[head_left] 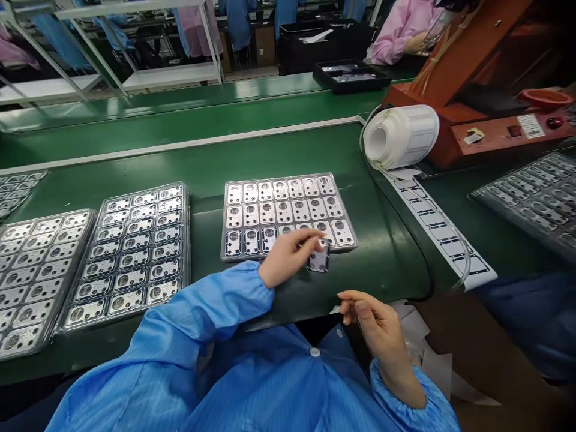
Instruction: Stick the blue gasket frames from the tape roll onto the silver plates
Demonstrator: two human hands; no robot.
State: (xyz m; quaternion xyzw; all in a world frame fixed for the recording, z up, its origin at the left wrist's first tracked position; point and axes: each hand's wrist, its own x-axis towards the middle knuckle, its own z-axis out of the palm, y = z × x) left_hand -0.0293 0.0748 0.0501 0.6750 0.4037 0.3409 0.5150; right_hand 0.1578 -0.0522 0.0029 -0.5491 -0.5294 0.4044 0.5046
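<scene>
My left grip (pixel 288 257) is closed in a fingertip pinch on a small metal plate (pixel 318 258), dark-faced with a silver rim, right at the near edge of a tray (pixel 222 240) of matching plates. A light hold on its edges looks best, keeping fingers off the face. My right grip (pixel 375 321) hangs at five o'clock from the plate, fingers loosely curled, holding nothing I can see, just beside a white scrap (pixel 335 310). Two more trays (pixel 187 240) lie at nine o'clock on the green tabletop (pixel 288 300). At two o'clock sits a label roll (pixel 400 137), its label strip (pixel 432 222) running down across the tabletop.
</scene>
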